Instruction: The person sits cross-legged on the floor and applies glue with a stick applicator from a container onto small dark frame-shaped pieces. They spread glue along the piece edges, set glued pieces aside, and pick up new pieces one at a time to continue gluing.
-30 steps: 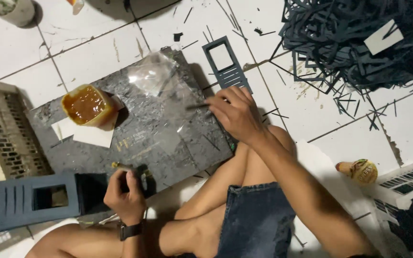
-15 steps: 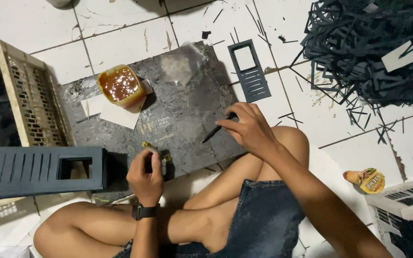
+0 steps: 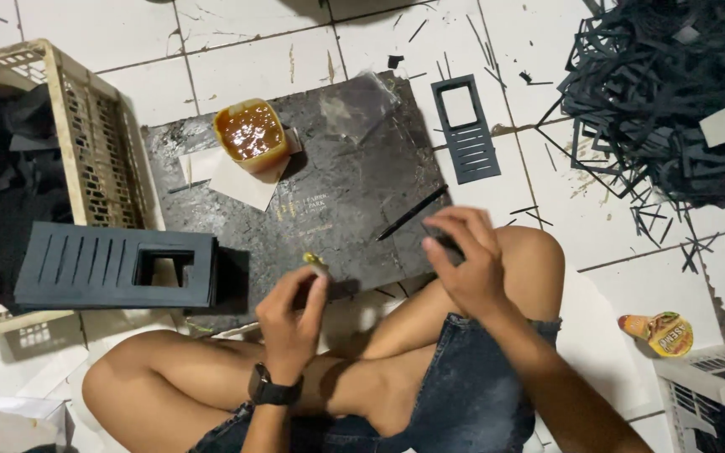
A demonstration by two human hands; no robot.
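Observation:
I sit cross-legged on a tiled floor at a dark cutting mat (image 3: 337,193). My left hand (image 3: 291,315), with a black watch on the wrist, pinches a small stick with a yellowish tip (image 3: 313,260) over the mat's near edge. Above my knee, my right hand (image 3: 463,264) has its fingers closed on a small dark piece (image 3: 442,241). A thin black strip (image 3: 413,212) lies slanted on the mat just beyond those fingertips. An open tub of amber glue (image 3: 251,132) stands on white paper (image 3: 237,178) at the mat's far left.
A dark slatted box with a window (image 3: 115,267) lies at my left beside a beige crate (image 3: 86,126). A flat slatted panel (image 3: 465,127) rests beyond the mat. Dark offcuts (image 3: 673,101) pile at upper right. A small round tin (image 3: 660,333) and a white crate (image 3: 715,377) sit at lower right.
My left hand has come up and inward with the yellow-tipped stick. My right hand has drawn back from the mat toward my knee, so the hands are closer together. The view has shifted.

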